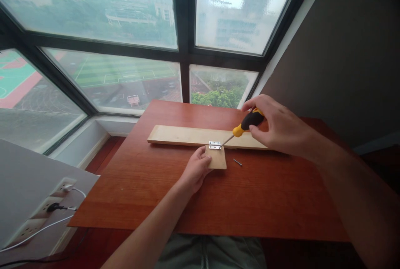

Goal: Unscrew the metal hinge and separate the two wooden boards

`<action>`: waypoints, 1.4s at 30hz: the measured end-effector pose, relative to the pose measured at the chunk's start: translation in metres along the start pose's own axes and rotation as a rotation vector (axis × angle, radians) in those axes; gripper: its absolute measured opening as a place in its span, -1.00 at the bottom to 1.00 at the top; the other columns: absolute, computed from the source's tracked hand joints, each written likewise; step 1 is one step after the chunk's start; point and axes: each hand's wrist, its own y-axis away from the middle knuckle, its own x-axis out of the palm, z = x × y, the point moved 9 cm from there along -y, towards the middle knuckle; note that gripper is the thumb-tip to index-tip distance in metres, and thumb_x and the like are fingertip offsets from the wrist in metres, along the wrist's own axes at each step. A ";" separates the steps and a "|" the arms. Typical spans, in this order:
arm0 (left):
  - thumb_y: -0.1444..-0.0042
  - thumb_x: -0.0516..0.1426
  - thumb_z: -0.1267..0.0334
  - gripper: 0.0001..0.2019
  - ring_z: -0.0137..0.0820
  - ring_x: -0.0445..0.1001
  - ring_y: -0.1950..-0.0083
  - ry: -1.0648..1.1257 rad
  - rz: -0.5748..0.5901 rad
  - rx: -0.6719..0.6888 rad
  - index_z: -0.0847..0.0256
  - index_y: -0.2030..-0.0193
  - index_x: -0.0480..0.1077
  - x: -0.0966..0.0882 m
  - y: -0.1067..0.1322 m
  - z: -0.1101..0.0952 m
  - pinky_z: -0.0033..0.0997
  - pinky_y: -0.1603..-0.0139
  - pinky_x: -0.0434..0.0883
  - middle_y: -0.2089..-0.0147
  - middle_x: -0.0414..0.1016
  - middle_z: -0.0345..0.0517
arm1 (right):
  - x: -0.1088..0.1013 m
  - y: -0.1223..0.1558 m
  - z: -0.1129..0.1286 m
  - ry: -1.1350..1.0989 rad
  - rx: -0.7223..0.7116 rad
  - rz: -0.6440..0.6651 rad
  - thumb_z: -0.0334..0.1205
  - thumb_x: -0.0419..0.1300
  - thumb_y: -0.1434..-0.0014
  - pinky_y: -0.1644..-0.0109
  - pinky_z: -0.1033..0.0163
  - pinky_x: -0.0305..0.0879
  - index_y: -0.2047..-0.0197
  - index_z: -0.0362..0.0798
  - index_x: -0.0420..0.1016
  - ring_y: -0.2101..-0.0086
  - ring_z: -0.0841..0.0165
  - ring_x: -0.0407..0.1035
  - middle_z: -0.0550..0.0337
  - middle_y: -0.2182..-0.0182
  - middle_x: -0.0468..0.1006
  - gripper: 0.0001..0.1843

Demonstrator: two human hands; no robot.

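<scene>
My right hand [270,125] is closed around the black and yellow handle of a screwdriver [243,124], whose shaft slants down to the left. Its tip meets the right side of a silver hinge [214,145]. One leaf of the hinge lies on a small wooden board [217,160], the other on a long wooden plank [178,134] behind it. Gripping the small board by its left edge is my left hand [198,167], thumb on top and other fingers partly hidden below. A loose screw [237,162] lies just right of the small board.
Everything rests on a reddish-brown wooden table [150,194]. Large windows [125,69] stand behind it, and a grey wall [343,61] rises at the right. Power sockets with plugged-in cables [59,206] sit on the low wall at the left.
</scene>
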 end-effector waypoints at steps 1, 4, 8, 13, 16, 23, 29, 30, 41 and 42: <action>-0.01 0.20 0.51 -0.63 -0.31 0.58 0.15 0.002 0.000 0.001 0.25 0.00 0.39 0.000 0.000 0.000 -0.41 0.22 0.55 0.03 0.56 0.06 | -0.001 0.000 0.001 -0.007 -0.004 0.000 -0.29 0.17 -0.11 0.10 0.15 0.35 0.05 0.01 0.38 0.13 0.22 0.43 0.07 0.05 0.47 -0.70; -0.03 0.19 0.50 -0.64 -0.33 0.58 0.15 0.004 0.004 0.003 0.24 0.00 0.39 0.000 -0.001 0.001 -0.45 0.24 0.54 0.03 0.56 0.06 | -0.002 -0.002 -0.002 0.023 0.050 -0.022 -0.12 0.15 -0.21 0.17 0.14 0.33 0.11 0.00 0.41 0.19 0.20 0.43 0.07 0.14 0.52 -0.79; -0.04 0.18 0.51 -0.64 -0.33 0.57 0.14 -0.001 0.002 0.001 0.24 0.00 0.39 -0.001 0.000 0.000 -0.47 0.25 0.53 0.02 0.56 0.06 | 0.001 -0.006 -0.003 0.101 0.077 -0.056 -0.11 0.04 -0.30 0.21 0.11 0.31 0.26 -0.01 0.45 0.27 0.21 0.43 0.08 0.27 0.54 -0.78; -0.06 0.16 0.51 -0.66 -0.33 0.56 0.14 -0.010 0.004 0.009 0.25 0.00 0.37 0.000 0.000 0.000 -0.49 0.28 0.52 0.01 0.55 0.07 | 0.000 -0.004 0.004 0.094 -0.055 -0.060 -0.33 0.06 -0.19 -0.01 0.05 0.37 0.11 0.00 0.45 0.05 0.16 0.43 0.00 0.03 0.49 -0.77; -0.06 0.16 0.52 -0.65 -0.34 0.56 0.16 -0.014 -0.003 0.009 0.25 0.00 0.37 -0.001 -0.001 0.000 -0.48 0.27 0.52 0.03 0.55 0.05 | 0.000 0.001 0.014 0.031 -0.145 0.001 -0.38 0.10 -0.12 -0.11 0.03 0.35 -0.03 0.05 0.40 -0.09 0.14 0.36 0.01 -0.15 0.39 -0.61; -0.07 0.15 0.53 -0.67 -0.36 0.56 0.17 -0.007 -0.001 0.000 0.25 0.00 0.37 0.000 0.000 0.000 -0.49 0.28 0.51 0.04 0.55 0.04 | 0.003 -0.004 0.010 0.134 -0.071 -0.072 -0.29 0.02 -0.29 -0.09 -0.03 0.35 -0.03 -0.06 0.43 0.01 0.12 0.43 -0.06 0.01 0.51 -0.71; -0.09 0.12 0.55 -0.67 -0.39 0.55 0.18 -0.007 -0.002 -0.009 0.27 -0.01 0.35 0.000 -0.002 0.001 -0.51 0.29 0.50 0.04 0.55 0.05 | 0.003 -0.004 0.010 0.111 -0.116 -0.095 -0.41 0.05 -0.21 -0.06 0.09 0.38 0.02 -0.08 0.47 0.03 0.19 0.45 -0.01 0.01 0.52 -0.70; -0.08 0.11 0.56 -0.66 -0.38 0.55 0.18 -0.007 -0.002 -0.010 0.27 -0.01 0.35 -0.001 -0.003 0.002 -0.51 0.29 0.50 0.03 0.55 0.05 | 0.002 -0.003 0.013 0.088 -0.146 -0.094 -0.44 0.08 -0.17 -0.09 0.12 0.37 0.00 -0.07 0.45 -0.01 0.20 0.42 0.00 -0.03 0.50 -0.66; -0.06 0.13 0.55 -0.64 -0.33 0.57 0.17 -0.013 -0.018 -0.018 0.27 -0.02 0.35 -0.002 -0.003 0.003 -0.46 0.29 0.52 0.02 0.55 0.08 | 0.007 -0.003 0.002 0.135 -0.085 -0.066 -0.32 0.09 -0.25 -0.05 0.10 0.39 -0.12 -0.08 0.40 0.04 0.20 0.46 0.01 -0.01 0.52 -0.63; -0.06 0.12 0.55 -0.64 -0.33 0.57 0.17 -0.015 -0.019 -0.019 0.27 -0.02 0.35 -0.002 -0.003 0.003 -0.46 0.29 0.53 0.03 0.55 0.08 | 0.007 -0.003 0.001 0.139 -0.088 -0.065 -0.32 0.09 -0.25 -0.04 0.11 0.39 -0.12 -0.09 0.40 0.04 0.21 0.47 0.01 -0.02 0.52 -0.63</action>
